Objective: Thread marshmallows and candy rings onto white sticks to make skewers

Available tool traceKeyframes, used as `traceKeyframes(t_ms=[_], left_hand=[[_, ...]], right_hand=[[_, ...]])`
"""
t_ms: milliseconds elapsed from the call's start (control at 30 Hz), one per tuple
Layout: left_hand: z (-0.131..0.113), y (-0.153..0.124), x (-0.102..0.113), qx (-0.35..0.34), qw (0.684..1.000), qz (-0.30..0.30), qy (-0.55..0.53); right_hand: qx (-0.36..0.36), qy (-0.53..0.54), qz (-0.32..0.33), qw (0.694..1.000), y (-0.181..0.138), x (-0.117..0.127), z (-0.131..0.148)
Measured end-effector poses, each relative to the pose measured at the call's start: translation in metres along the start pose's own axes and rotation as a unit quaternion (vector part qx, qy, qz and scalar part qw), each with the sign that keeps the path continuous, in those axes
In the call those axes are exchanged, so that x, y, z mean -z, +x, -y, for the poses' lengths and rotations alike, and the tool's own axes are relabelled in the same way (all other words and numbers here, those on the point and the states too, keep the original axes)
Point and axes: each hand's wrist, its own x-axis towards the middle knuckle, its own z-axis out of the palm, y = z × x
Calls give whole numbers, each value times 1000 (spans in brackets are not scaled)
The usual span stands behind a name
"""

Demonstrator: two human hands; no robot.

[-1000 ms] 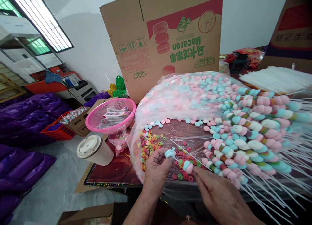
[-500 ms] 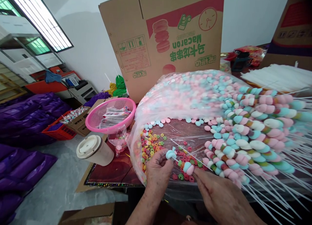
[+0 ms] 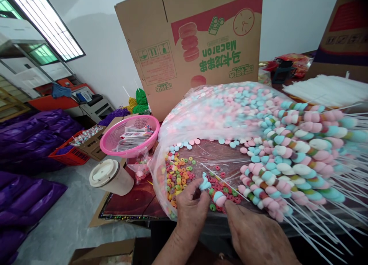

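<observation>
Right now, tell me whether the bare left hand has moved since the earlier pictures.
Yes: against the round pink plastic basket, the left hand has shifted slightly right, away from it and nearer the bare right hand.

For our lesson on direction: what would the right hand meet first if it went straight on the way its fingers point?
Most likely the pink candy piece right at the fingertips of the right hand; depth is unclear, and the two may already be touching.
</observation>
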Motion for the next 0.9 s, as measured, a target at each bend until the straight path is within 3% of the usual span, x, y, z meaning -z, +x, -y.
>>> traceKeyframes(t_ms=[133,333,433,533,633,733,900], left_hand=[[-5,3,-1,73,992,28,-103],[9,-2,-2,10,1000,0,-17],[14,-6,-1,7,999,50,2],[8,-8,2,31,992,94,-76],[-4,-7,-1,118,961,59,-244],[-12,-3,-9,201,906,73,-364],[-14,5,-21,213,865,54,-450]], right_hand=[[6,6,-11,1000,1,-3,2],[1,-19,-15,1000,4,-13,7],[-12,7,-17,1000,11,-16,7],[-26,97,-9,995,19,-20,3],[-22,232,3,973,25,-23,1],[-25,327,-1,945,26,-25,3],[-35,358,31,933,17,-32,2]])
